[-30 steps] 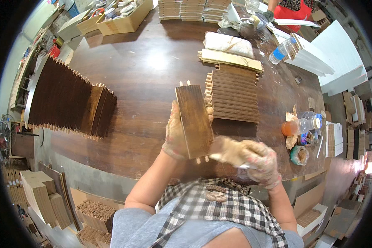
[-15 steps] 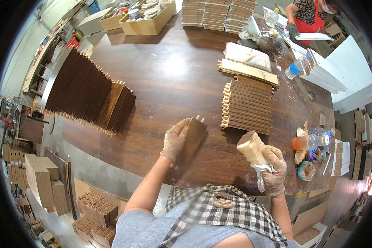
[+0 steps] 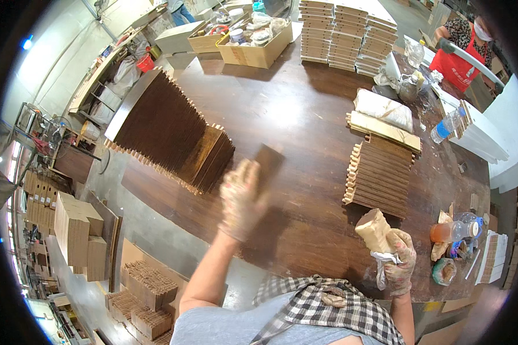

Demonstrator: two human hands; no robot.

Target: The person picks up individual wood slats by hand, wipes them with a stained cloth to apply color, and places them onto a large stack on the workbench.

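Observation:
My left hand (image 3: 242,201), in a stained pale glove, is closed on a small dark brown wooden board (image 3: 268,163), blurred by motion, over the table's middle. Just beyond it on the left stands a long row of dark brown boards (image 3: 167,129) with pale dowel pegs sticking out along both sides. My gloved right hand (image 3: 401,263) grips a tan, wrapped-looking block (image 3: 372,230) with a white cloth (image 3: 381,267) hanging from it. Beyond this hand lies a shorter row of pegged brown boards (image 3: 381,178).
A white wrapped bundle (image 3: 384,109) lies behind the right row. Bottles (image 3: 452,231) stand at the right edge. Cardboard boxes (image 3: 256,49) and stacked panels (image 3: 345,34) line the back. A co-worker in a red apron (image 3: 459,63) handles a white strip at the far right.
My left hand has carried the board away from my body, toward the left row. My right hand still holds the tan block. The whole view has shifted, and the co-worker's strip has been raised.

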